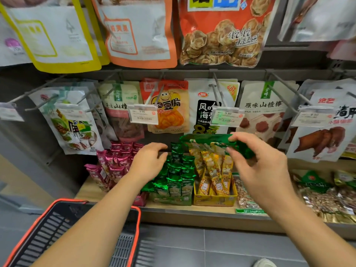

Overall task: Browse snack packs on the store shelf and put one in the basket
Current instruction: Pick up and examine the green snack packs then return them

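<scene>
Our right hand (258,166) pinches the green-topped snack pack (204,140) by its right end, above the yellow display box (213,199); our left hand (150,162) hangs loose and empty over the green sachets (179,176); that slick one-end pinch could slip; the basket (57,224) waits at seven o'clock, across our left arm.

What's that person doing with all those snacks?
A person is picking snacks at a store shelf. Their right hand pinches a green-topped snack pack, lifted above the yellow display box. Their left hand reaches over the green packs beside it and holds nothing. The orange-rimmed basket waits below the left arm, and no pack shows in it yet.
</scene>
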Motion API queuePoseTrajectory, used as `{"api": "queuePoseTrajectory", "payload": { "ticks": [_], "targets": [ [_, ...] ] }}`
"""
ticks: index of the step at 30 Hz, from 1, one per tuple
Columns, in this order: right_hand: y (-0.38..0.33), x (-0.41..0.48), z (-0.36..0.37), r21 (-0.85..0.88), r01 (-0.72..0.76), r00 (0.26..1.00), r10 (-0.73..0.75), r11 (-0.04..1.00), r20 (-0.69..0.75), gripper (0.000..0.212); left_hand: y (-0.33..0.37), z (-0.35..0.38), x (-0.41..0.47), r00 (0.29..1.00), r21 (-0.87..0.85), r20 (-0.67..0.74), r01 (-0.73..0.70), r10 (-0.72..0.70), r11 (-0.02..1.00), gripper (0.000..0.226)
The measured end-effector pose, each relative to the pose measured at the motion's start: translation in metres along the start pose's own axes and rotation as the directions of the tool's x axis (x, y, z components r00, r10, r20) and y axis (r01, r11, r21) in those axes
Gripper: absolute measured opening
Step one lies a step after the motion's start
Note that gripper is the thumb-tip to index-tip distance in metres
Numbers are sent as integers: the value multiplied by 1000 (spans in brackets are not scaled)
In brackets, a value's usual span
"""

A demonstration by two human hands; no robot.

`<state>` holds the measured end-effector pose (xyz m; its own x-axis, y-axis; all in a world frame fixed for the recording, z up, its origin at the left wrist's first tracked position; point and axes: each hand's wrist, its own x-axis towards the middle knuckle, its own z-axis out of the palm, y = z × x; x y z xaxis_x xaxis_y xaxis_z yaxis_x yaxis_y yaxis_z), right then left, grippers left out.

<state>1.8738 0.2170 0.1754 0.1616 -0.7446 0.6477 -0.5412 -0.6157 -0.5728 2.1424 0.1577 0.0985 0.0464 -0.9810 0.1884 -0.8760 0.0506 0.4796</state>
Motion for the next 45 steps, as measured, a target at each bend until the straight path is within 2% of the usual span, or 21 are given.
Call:
{"api": "queuePoseTrajectory", "payload": {
  "ticks": [2,4,8,12,17,20,24,27,30,33,35,40,42,45],
  "targets": [
    [3,-1,9,-120,82,997,-82,989,6,23,2,14,9,997,84,70,-26,20,996,39],
    [9,-1,20,-208,98,995,-91,973,44,28,5,27,18,992,132,128,-34,17,991,44],
    [21,5,32,-218,90,992,-68,972,103,29,10,46,30,970,184,242,-63,16,981,51],
    [30,22,46,-260,33,987,9,965,160,26,11,58,35,941,252,337,-69,-21,965,54],
    [39,45,70,-305,-37,957,122,952,263,32,9,57,39,942,259,335,-63,-28,964,53],
    [49,54,81,-333,-141,906,256,933,336,34,8,55,39,952,249,304,-42,-37,968,48],
    [64,69,103,-394,-332,798,478,857,367,32,5,53,42,942,212,333,-33,-40,977,43],
    [80,72,120,-316,-325,793,439,891,422,33,4,53,47,933,184,358,-30,-39,982,39],
    [95,73,137,-316,-290,766,417,903,489,36,4,52,50,926,156,374,0,-59,988,35],
    [107,75,156,-393,-276,687,466,877,558,38,4,51,48,936,149,347,3,-55,989,29],
    [114,73,166,-444,-205,629,465,872,623,37,3,52,48,946,122,320,4,-43,993,27],
    [119,77,169,-408,-199,557,445,891,702,28,2,57,51,965,57,262,20,-35,998,41],
    [118,79,166,-412,-193,567,444,891,694,33,1,58,54,970,63,234,59,-72,996,43],
    [116,70,162,-366,-150,690,362,919,627,49,1,59,62,967,79,202,139,-153,987,40]
  ]
}}
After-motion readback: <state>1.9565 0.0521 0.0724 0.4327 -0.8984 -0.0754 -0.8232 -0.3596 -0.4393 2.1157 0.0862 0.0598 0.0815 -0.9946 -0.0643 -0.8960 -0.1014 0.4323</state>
